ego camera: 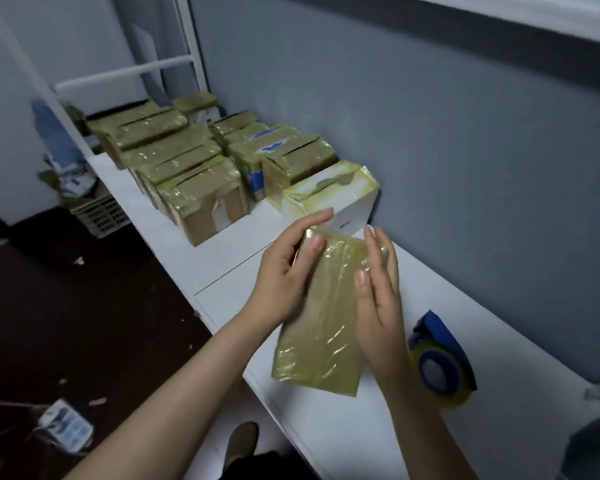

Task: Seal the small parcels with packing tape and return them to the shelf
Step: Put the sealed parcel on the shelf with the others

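A small flat parcel wrapped all over in yellowish packing tape is held between both hands above the white shelf top. My left hand clasps its left edge, thumb lying on the top face and fingers reaching past the far end. My right hand lies along its right edge with straight fingers and the thumb on the top face. A roll of yellowish tape in a blue dispenser rests on the shelf to the right of the parcel.
Several taped parcels stand in two rows at the far end of the shelf, the nearest a white box. A grey wall runs along the right. Dark floor with scraps, a crate and a small box lies to the left.
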